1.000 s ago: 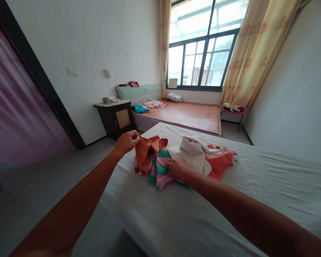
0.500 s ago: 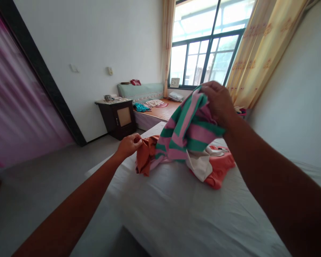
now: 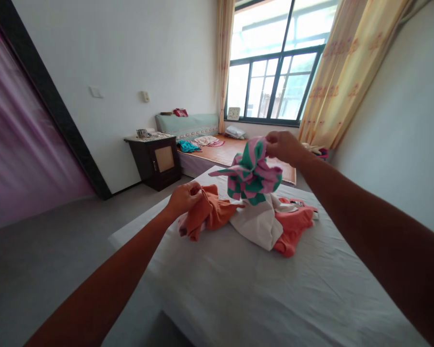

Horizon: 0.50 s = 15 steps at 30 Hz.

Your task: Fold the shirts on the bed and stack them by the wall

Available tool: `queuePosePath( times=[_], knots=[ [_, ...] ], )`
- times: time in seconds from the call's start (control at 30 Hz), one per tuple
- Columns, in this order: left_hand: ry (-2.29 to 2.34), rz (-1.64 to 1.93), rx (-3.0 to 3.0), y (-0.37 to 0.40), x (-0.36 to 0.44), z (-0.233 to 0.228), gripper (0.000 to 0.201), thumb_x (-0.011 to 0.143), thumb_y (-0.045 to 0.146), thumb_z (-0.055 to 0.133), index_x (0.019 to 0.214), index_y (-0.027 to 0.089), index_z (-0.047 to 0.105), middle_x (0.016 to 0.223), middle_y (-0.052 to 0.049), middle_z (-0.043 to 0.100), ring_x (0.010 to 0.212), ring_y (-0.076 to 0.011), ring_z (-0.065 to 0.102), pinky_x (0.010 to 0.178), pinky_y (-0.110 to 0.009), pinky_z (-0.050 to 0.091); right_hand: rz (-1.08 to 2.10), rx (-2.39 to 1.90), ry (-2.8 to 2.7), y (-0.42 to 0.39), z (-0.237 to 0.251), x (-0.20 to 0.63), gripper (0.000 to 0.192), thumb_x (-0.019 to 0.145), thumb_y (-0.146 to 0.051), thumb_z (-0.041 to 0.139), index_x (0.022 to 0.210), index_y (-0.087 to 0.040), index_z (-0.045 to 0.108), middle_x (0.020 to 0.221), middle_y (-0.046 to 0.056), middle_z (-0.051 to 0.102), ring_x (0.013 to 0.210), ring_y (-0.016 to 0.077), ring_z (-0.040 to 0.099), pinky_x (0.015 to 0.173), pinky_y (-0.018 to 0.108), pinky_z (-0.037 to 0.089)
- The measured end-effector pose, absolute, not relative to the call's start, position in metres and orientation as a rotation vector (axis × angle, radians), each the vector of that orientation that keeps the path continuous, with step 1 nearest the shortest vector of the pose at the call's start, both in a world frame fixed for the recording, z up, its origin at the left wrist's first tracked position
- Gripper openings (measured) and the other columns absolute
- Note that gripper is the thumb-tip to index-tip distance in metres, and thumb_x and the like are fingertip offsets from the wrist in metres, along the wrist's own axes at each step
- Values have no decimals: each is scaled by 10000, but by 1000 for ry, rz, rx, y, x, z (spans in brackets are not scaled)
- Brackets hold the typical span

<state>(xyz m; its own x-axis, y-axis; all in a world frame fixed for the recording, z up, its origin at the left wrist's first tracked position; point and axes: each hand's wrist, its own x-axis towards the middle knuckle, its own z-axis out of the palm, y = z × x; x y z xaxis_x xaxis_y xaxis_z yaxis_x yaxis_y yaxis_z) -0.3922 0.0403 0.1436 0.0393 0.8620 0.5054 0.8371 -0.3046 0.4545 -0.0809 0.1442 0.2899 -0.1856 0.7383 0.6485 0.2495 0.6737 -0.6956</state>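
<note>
Fig.: right hand [image 3: 284, 146] pinches striped shirt [image 3: 252, 176] aloft; left hand [image 3: 183, 198], closed, grips orange shirt [image 3: 208, 215] on bed [image 3: 275, 289]. Lift higher w/ pile pinned.

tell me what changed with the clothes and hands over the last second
The right hand took hold of the striped garment and lifted it off the pile, now bunched in the air. The left hand stayed gripping the orange garment; the white garment and coral garment stayed on the bed.
</note>
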Motion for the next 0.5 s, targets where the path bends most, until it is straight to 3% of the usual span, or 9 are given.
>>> queuePosePath(
  times=[0.2, 0.3, 0.37, 0.5],
  knots=[
    [1549, 1350, 2094, 36, -379, 160, 210, 782, 340, 479, 799, 165, 595, 684, 8, 621, 620, -127, 558, 587, -220, 422, 755, -607, -1645, 154, 272, -60, 165, 767, -373, 621, 800, -212, 599, 628, -21, 585, 592, 129, 584, 575, 266, 513],
    [1709, 1103, 2221, 37, -397, 150, 229, 781, 372, 493, 790, 183, 622, 716, -3, 643, 662, -144, 578, 626, -231, 431, 832, -1095, -2073, 164, 229, -37, 205, 673, -336, 720, 744, -167, 627, 609, 12, 618, 582, 149, 613, 539, 246, 492],
    [1945, 912, 2245, 39, -419, 137, 261, 793, 395, 480, 818, 202, 654, 768, -20, 669, 711, -167, 598, 656, -246, 431, 849, -1457, -2184, 167, 195, -19, 191, 697, -300, 699, 818, -162, 645, 675, 38, 659, 599, 155, 642, 531, 228, 482],
    [1927, 539, 2124, 46, -453, 107, 401, 753, 398, 515, 1093, 229, 645, 991, -41, 701, 834, -204, 636, 694, -254, 456, 751, -1870, -2376, 156, 135, -1, 304, 684, -332, 709, 946, -190, 649, 694, 44, 684, 611, 178, 657, 537, 239, 483]
  ],
)
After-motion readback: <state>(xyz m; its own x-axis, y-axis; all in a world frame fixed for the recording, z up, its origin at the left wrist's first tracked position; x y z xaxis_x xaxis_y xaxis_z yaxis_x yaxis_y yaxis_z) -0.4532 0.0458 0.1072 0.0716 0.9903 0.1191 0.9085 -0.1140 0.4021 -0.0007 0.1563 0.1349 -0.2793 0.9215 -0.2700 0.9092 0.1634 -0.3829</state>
